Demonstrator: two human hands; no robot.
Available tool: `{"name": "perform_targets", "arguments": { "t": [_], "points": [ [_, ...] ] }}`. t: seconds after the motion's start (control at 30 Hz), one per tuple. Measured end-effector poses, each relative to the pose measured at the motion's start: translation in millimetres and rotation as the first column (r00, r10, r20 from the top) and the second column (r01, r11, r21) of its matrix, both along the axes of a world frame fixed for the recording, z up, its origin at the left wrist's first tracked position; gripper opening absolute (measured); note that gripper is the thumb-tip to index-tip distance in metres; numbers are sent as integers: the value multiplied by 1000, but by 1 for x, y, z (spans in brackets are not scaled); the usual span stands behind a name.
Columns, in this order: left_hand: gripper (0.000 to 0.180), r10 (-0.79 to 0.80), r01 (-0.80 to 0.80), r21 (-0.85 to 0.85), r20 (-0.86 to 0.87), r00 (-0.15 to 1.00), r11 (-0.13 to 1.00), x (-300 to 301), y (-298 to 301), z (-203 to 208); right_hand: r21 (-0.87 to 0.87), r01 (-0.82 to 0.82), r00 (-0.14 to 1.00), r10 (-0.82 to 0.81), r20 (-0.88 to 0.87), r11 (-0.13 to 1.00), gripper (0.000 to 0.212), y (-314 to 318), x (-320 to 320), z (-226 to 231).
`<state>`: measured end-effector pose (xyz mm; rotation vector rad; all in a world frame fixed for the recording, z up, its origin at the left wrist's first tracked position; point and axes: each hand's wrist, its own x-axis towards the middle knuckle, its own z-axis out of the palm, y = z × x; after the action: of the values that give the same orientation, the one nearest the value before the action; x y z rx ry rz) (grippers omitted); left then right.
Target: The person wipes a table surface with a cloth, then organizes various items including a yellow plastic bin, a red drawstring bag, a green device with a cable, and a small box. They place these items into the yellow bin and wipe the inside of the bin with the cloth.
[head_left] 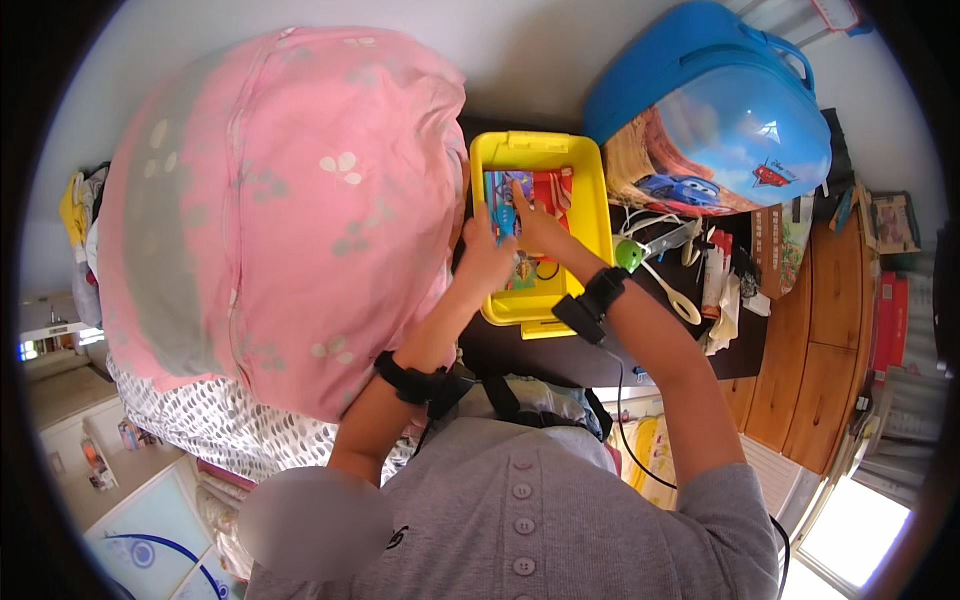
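Observation:
Both my hands are inside a yellow plastic bin on the dark table. My left hand is closed on a small blue object, whose kind I cannot make out. My right hand meets it from the other side, fingers bent and one pointing away from me; its grip is partly hidden. Under the hands lie flat, colourful printed items, among them a red one, and a dark ring-shaped thing.
A large pink fabric bundle bulges left of the bin. Behind right stands a blue hard-shell suitcase with a cartoon car. A green round thing, a white spoon-like item and clutter lie right. A black cable hangs from my right wrist strap.

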<state>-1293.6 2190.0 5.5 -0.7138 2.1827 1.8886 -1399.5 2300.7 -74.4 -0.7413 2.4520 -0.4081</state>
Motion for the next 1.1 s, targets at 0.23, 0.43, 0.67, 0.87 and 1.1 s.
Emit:
{"name": "perform_targets", "arguments": {
  "t": [0.23,0.43,0.67,0.87,1.1],
  "points": [
    [32,311,-293,754,123,942,588,-24,-20,-21,465,-48,997,15,76,884,125,-44,-4,-10],
    [22,163,-259,751,201,966,608,-34,-41,-27,303,-184,983,183,33,935,126,-41,-8,-12],
    [40,294,-212,321,-234,927,923,-32,4,22,-199,48,999,-45,17,979,94,13,5,30],
    [29,38,106,406,-333,942,908,-22,74,70,-855,213,920,-391,13,473,28,97,72,131],
    [23,-223,335,464,-280,934,820,-42,203,59,-892,244,495,-840,-223,381,19,286,73,124]
  ]
}}
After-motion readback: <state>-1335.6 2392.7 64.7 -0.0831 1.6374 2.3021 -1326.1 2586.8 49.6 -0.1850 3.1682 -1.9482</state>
